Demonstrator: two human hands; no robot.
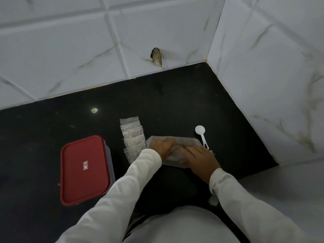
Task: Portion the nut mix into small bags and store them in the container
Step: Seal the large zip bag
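Observation:
A large clear bag of nut mix (pixel 188 141) lies flat on the black counter (pixel 175 102). My left hand (pixel 164 148) and my right hand (pixel 198 157) both rest on top of it, fingers spread and pressing down. To the left of the big bag, several small clear bags (pixel 132 135) lie in an overlapping row. A container with a red lid (pixel 84 170) stands closed at the left. A white plastic spoon (pixel 201 135) lies just right of the big bag, bowl pointing away from me.
White marbled tile walls (pixel 271 76) close the counter at the back and right, forming a corner. A broken hole in the back wall (pixel 156 57) sits above the counter. The counter's near edge is below my arms.

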